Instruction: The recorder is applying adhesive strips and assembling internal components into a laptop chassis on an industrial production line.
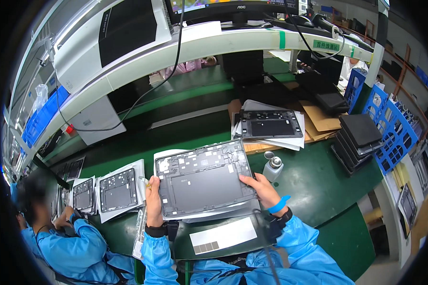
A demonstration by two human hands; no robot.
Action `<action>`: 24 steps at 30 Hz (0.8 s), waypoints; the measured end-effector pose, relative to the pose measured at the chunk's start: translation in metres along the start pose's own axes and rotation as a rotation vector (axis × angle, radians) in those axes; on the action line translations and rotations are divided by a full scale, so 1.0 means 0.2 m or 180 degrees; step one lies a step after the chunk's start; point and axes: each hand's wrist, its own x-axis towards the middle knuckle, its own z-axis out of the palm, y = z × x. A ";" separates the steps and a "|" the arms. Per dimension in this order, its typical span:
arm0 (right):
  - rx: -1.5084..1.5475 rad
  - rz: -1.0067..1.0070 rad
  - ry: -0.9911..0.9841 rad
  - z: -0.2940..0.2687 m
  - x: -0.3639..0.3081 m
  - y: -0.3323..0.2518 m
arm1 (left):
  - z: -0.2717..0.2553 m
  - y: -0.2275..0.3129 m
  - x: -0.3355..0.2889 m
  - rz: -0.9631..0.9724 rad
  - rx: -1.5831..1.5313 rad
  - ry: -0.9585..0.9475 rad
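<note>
Dark-grey rectangular tablet housing [204, 183] is sitting left of the whitish silver-capped bottle [273, 169], long axis running hand to hand; left hand [154, 203] is gripping the bottle-far short edge, right hand [266, 192] the bottle-near one, fingers part-curled, tips mostly hidden.

The tablet casing [207, 183] is between the hands [154, 202] above the desk [314, 190]; left of it, two panels [118, 190] lie on sheets [140, 175], a co-worker [71, 244] beyond; on its near side, a card [240, 230]; right of it, a bottle [273, 169], then stacked trays [359, 133]; behind it, a shelf [223, 48] bearing a monitor [233, 9].
</note>
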 end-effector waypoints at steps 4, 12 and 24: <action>0.0864 0.0738 -0.0037 -0.02 -0.01 -0.06 | 0.03 -0.02 0.03 0.0036 0.0060 -0.0200; 0.0482 0.0450 0.1112 0.04 -0.24 0.02 | 0.06 0.19 -0.04 0.0120 -0.0134 0.0157; 0.0268 -0.0677 0.0226 0.06 -0.40 0.24 | 0.08 0.32 -0.25 0.0086 -0.0007 0.0004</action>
